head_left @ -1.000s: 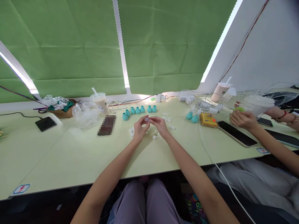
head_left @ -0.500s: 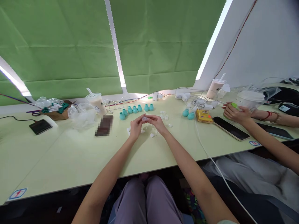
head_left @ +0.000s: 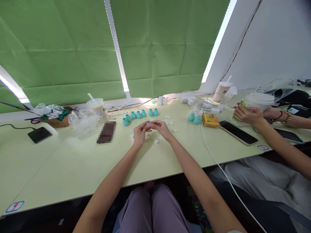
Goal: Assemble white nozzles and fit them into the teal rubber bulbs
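trousers (head_left: 164, 207): muted purple | sleeve hem (head_left: 235, 231): pale greenish | forearms (head_left: 190, 161): bare | left grip (head_left: 140, 132): bare | right grip (head_left: 162, 128): bare

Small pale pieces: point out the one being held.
The pale piece held where the left hand and right hand meet; the other pieces in view lie on the table.

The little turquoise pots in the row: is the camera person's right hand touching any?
Apart. The head view shows a strip of bare tabletop between the right hand and the nearest turquoise pot.
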`<act>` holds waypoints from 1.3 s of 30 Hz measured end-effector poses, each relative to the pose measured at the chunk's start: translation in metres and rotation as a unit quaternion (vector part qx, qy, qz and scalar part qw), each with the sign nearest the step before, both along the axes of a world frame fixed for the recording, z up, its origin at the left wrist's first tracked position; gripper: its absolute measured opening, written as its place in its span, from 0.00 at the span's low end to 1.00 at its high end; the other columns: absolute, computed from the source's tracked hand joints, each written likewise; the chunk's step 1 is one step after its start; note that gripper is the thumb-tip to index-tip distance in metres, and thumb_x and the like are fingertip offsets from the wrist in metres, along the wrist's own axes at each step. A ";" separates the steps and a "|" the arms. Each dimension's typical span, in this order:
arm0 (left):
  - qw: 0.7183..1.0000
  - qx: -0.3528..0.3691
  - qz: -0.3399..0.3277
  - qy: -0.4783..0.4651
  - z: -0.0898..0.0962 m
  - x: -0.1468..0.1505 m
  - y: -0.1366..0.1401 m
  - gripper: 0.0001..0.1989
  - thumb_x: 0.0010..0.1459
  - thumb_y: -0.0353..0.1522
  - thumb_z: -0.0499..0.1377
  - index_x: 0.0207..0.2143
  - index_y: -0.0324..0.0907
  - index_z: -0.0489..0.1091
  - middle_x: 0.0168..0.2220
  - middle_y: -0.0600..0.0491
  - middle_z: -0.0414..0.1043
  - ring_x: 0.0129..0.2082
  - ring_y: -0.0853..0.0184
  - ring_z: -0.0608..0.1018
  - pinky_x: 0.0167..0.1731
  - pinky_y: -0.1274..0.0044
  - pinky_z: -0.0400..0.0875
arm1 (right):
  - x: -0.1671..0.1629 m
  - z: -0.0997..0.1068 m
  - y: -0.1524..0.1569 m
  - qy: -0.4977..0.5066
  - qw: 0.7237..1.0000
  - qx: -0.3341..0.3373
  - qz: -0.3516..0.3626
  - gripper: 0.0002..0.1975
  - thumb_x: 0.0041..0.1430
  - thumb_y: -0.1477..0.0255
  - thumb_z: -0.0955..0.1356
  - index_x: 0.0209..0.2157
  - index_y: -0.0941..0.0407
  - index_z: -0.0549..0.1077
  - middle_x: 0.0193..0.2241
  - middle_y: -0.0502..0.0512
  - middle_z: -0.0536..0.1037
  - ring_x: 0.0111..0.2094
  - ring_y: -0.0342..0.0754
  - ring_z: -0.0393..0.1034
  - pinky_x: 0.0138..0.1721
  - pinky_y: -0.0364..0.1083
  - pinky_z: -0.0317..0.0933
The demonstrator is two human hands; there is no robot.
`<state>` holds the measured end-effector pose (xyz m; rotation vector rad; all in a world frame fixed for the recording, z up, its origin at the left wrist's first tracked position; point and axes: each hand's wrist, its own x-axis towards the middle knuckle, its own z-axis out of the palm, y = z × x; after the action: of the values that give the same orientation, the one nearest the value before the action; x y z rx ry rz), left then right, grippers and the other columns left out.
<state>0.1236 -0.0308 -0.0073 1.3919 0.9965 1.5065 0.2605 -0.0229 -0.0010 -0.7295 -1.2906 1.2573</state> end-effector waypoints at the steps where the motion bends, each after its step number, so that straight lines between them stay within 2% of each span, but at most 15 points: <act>1: 1.000 0.003 0.002 0.003 0.000 -0.001 0.001 0.17 0.49 0.36 0.60 0.41 0.37 0.73 0.33 0.51 0.77 0.23 0.71 0.77 0.30 0.76 0.75 | 0.001 0.001 -0.001 0.004 1.000 -0.007 0.012 0.14 0.42 0.63 0.73 0.32 0.55 0.77 0.31 0.52 0.79 0.34 0.47 0.73 0.43 0.49 0.65; 6: 0.997 0.035 0.026 0.060 -0.001 -0.003 0.000 0.15 0.51 0.34 0.57 0.42 0.39 0.73 0.31 0.53 0.77 0.23 0.71 0.77 0.30 0.77 0.74 | 0.004 0.003 -0.004 0.017 0.998 -0.039 0.037 0.16 0.39 0.65 0.75 0.33 0.56 0.77 0.32 0.52 0.79 0.37 0.46 0.71 0.45 0.49 0.63; 12: 0.990 0.074 0.038 0.117 -0.004 -0.002 -0.004 0.16 0.53 0.29 0.53 0.43 0.40 0.73 0.24 0.56 0.75 0.23 0.72 0.77 0.30 0.79 0.73 | 0.006 0.001 -0.005 0.016 0.999 -0.030 0.017 0.15 0.38 0.67 0.75 0.31 0.57 0.77 0.30 0.51 0.78 0.35 0.46 0.71 0.45 0.50 0.63; 19: 0.985 0.096 0.050 0.134 -0.004 -0.005 0.001 0.15 0.54 0.30 0.54 0.43 0.41 0.73 0.28 0.55 0.76 0.24 0.72 0.77 0.31 0.79 0.74 | 0.004 0.000 -0.003 0.046 0.995 -0.031 0.083 0.13 0.44 0.66 0.73 0.34 0.55 0.76 0.34 0.51 0.78 0.38 0.45 0.71 0.48 0.51 0.63; 23: 0.982 0.101 0.059 0.148 -0.003 -0.005 0.001 0.15 0.55 0.31 0.54 0.44 0.41 0.73 0.30 0.55 0.76 0.24 0.73 0.77 0.30 0.80 0.73 | 0.003 0.000 -0.002 0.047 0.997 -0.027 0.062 0.14 0.43 0.66 0.74 0.34 0.56 0.76 0.32 0.51 0.78 0.37 0.45 0.72 0.48 0.51 0.63; 28: 0.973 0.111 0.063 0.190 -0.005 -0.004 -0.002 0.16 0.56 0.29 0.52 0.46 0.42 0.72 0.28 0.56 0.76 0.24 0.73 0.77 0.30 0.81 0.72 | 0.004 0.001 -0.004 0.048 0.998 -0.018 0.039 0.14 0.41 0.65 0.74 0.32 0.56 0.77 0.30 0.51 0.79 0.34 0.46 0.73 0.47 0.53 0.64; 39: 0.973 0.111 0.065 0.194 -0.004 -0.006 -0.001 0.15 0.56 0.29 0.52 0.45 0.42 0.72 0.32 0.55 0.76 0.25 0.73 0.77 0.31 0.81 0.72 | 0.003 -0.004 0.002 0.055 0.996 -0.021 0.060 0.13 0.45 0.63 0.73 0.33 0.55 0.77 0.32 0.50 0.78 0.36 0.45 0.73 0.49 0.52 0.65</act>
<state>0.1175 -0.0320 -0.0115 1.8615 1.2027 1.5081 0.2638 -0.0206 -0.0053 -0.6097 -1.2358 1.4056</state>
